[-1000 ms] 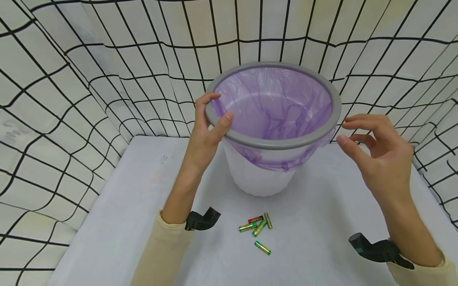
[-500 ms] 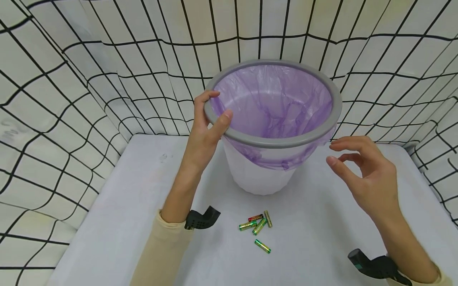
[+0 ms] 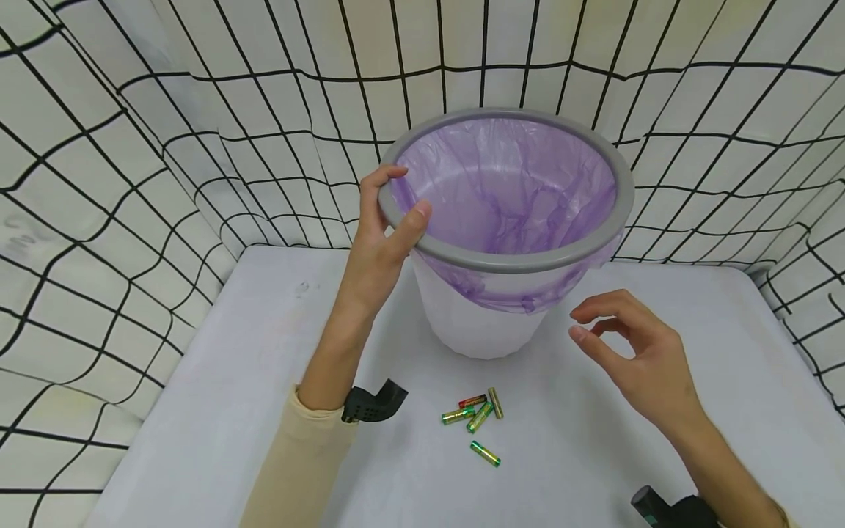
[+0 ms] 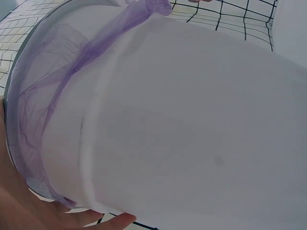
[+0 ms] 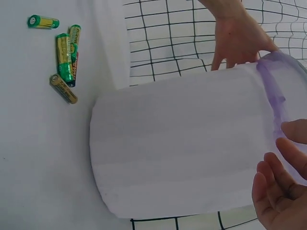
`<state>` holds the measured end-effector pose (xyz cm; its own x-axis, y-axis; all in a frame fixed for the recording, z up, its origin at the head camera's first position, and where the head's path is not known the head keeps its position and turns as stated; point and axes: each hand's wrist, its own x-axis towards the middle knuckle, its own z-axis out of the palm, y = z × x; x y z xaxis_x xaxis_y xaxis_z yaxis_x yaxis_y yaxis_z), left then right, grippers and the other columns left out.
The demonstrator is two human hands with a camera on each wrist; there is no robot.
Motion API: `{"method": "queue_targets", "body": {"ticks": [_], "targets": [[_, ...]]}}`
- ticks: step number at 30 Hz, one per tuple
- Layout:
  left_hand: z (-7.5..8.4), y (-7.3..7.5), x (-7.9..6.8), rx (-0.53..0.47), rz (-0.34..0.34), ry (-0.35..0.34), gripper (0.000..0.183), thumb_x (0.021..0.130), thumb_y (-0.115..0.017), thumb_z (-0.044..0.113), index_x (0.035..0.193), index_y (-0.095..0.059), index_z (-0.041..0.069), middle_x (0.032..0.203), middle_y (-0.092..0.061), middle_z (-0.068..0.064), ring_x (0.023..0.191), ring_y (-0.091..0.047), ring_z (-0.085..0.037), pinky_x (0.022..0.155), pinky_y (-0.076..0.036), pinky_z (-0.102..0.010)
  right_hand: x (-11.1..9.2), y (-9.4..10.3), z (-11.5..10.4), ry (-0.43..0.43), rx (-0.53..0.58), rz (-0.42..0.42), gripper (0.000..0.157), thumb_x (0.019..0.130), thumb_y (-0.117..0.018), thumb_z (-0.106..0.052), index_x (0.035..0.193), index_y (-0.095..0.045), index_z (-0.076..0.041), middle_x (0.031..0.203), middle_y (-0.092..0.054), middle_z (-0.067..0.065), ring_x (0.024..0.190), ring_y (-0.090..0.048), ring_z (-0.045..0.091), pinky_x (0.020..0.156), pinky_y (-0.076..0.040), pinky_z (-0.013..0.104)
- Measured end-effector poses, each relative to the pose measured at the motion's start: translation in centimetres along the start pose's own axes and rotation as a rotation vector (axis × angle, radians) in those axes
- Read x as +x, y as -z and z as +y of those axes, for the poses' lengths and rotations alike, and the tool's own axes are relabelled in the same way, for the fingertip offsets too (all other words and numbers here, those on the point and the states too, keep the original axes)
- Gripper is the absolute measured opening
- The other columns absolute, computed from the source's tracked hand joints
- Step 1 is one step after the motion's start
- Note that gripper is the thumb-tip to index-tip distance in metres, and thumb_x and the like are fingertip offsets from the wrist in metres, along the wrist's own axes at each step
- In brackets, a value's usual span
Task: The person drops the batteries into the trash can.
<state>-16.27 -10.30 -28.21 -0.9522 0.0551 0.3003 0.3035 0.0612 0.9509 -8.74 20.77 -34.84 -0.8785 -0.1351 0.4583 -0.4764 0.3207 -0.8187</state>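
A white trash can with a grey rim stands upright on the white cloth. A purple bag lines it, its edge folded over the outside. My left hand grips the rim on the left side, thumb over the front and fingers around the outer wall. To the right of the can my right hand hovers, fingers loosely curled and thumb near the index fingertip, with nothing between them. In front of the can lie several small batteries: a green-gold one apart, and a cluster including a red one.
Black wire mesh backed by white sheeting surrounds the table at the back and both sides. The can stands near the back mesh. A black wrist camera is strapped on the left forearm. White cloth covers the tabletop.
My right hand has moved down, toward me and leftward, away from the can's right rim. The left hand keeps its grip on the rim; the can and batteries stay put.
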Motion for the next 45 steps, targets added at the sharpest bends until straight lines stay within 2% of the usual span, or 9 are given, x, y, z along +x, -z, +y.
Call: {"method": "queue_targets", "body": {"ticks": [3, 10, 17, 24, 34, 45], "targets": [[0.0, -0.2, 0.2, -0.006, 0.0, -0.004, 0.057, 0.092, -0.064, 0.047, 0.143, -0.039, 0.038, 0.158, -0.039, -0.001, 0.136, -0.048, -0.018, 0.106, -0.049, -0.053, -0.3, -0.2, 0.4, -0.036, -0.028, -0.056, 0.028, 0.086, -0.076, 0.009, 0.109, -0.074, -0.006, 0.105, -0.069, -0.001, 0.106, -0.063, 0.011, 0.089, -0.053, 0.018], [-0.1, -0.5, 0.5, 0.0, 0.003, -0.009, 0.056, 0.093, -0.063, 0.047, 0.143, -0.039, 0.039, 0.157, -0.041, -0.001, 0.137, -0.048, -0.018, 0.107, -0.048, -0.053, -0.6, -1.0, 1.6, 0.004, -0.09, -0.124, 0.029, 0.089, -0.076, 0.003, 0.109, -0.073, -0.018, 0.105, -0.069, -0.004, 0.104, -0.062, 0.008, 0.087, -0.052, 0.017], [0.0, 0.2, 0.0, 0.031, 0.006, 0.02, 0.056, 0.093, -0.063, 0.048, 0.143, -0.038, 0.04, 0.159, -0.037, 0.0, 0.138, -0.047, -0.02, 0.111, -0.045, -0.054, -1.4, -2.9, 2.5, -0.001, -0.098, -0.188, 0.028, 0.091, -0.077, -0.005, 0.11, -0.071, -0.025, 0.107, -0.07, -0.006, 0.103, -0.064, 0.01, 0.085, -0.055, 0.021], [0.0, 0.3, 0.0, 0.031, 0.003, 0.011, 0.057, 0.093, -0.062, 0.047, 0.144, -0.038, 0.039, 0.161, -0.035, 0.0, 0.139, -0.046, -0.02, 0.11, -0.045, -0.054, -2.0, -3.6, 3.0, -0.01, -0.104, -0.199, 0.03, 0.091, -0.078, -0.005, 0.11, -0.07, -0.026, 0.106, -0.069, -0.009, 0.101, -0.065, 0.012, 0.083, -0.056, 0.022], [-0.1, 0.1, 0.0, 0.015, 0.003, 0.007, 0.057, 0.093, -0.063, 0.047, 0.144, -0.038, 0.039, 0.159, -0.038, -0.001, 0.137, -0.047, -0.02, 0.11, -0.045, -0.053, -2.8, -4.9, 3.4, -0.069, -0.091, -0.255, 0.026, 0.093, -0.078, -0.013, 0.111, -0.07, -0.03, 0.108, -0.068, -0.014, 0.102, -0.065, 0.012, 0.084, -0.056, 0.025], [-0.2, 0.0, 0.0, 0.006, 0.004, 0.003, 0.058, 0.093, -0.064, 0.047, 0.144, -0.039, 0.039, 0.158, -0.038, 0.0, 0.136, -0.048, -0.019, 0.109, -0.046, -0.053, -4.1, -5.8, 4.3, -0.095, -0.07, -0.321, 0.019, 0.094, -0.077, -0.017, 0.108, -0.071, -0.027, 0.108, -0.07, 0.002, 0.098, -0.065, 0.015, 0.081, -0.056, 0.027]]}}
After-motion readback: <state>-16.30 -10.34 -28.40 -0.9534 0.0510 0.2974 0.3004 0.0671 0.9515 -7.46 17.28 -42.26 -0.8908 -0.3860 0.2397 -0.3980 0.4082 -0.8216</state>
